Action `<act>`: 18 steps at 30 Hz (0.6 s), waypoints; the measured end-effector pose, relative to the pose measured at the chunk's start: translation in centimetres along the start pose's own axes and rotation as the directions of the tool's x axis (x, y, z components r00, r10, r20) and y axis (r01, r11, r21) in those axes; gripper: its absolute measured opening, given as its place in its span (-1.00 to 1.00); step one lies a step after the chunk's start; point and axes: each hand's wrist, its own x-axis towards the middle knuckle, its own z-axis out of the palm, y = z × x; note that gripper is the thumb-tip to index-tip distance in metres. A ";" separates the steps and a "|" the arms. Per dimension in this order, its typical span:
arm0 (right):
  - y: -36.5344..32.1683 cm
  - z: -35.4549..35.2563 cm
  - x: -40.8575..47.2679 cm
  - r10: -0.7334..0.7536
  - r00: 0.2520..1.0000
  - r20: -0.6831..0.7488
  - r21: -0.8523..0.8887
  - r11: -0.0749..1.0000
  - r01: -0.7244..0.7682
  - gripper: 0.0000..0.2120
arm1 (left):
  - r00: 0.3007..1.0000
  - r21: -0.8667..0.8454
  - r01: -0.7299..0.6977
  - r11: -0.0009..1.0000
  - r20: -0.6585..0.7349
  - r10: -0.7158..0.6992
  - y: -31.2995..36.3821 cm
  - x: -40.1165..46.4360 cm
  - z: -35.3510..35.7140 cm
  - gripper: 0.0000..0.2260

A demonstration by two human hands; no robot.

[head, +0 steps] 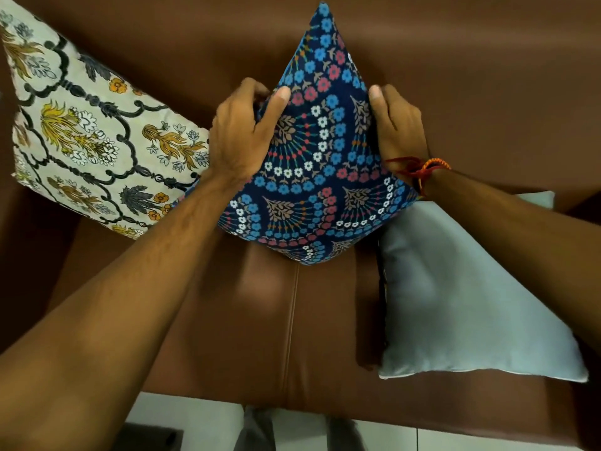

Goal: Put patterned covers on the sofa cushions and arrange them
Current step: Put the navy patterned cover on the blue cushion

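Note:
A cushion in a dark blue floral cover (320, 164) stands on one corner against the brown sofa back (455, 76). My left hand (242, 131) grips its left edge and my right hand (398, 125) grips its right edge. To the left, a cushion in a cream cover with yellow and black flowers (91, 135) leans on the sofa back. At the right, a plain pale blue cushion (455, 297) lies flat on the seat, partly under my right forearm.
The brown leather seat (260, 336) has a seam down its middle. A dark strip (382, 288) shows along the pale cushion's left edge. White floor tiles (195, 424) and my grey trouser legs (260, 428) appear below the sofa's front edge.

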 end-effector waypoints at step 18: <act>26.6 -18.9 -35.1 0.181 0.817 0.547 -0.703 0.630 0.331 0.19 | 0.462 0.218 -0.773 0.595 0.837 0.294 9.0 -23.7 22.0 0.02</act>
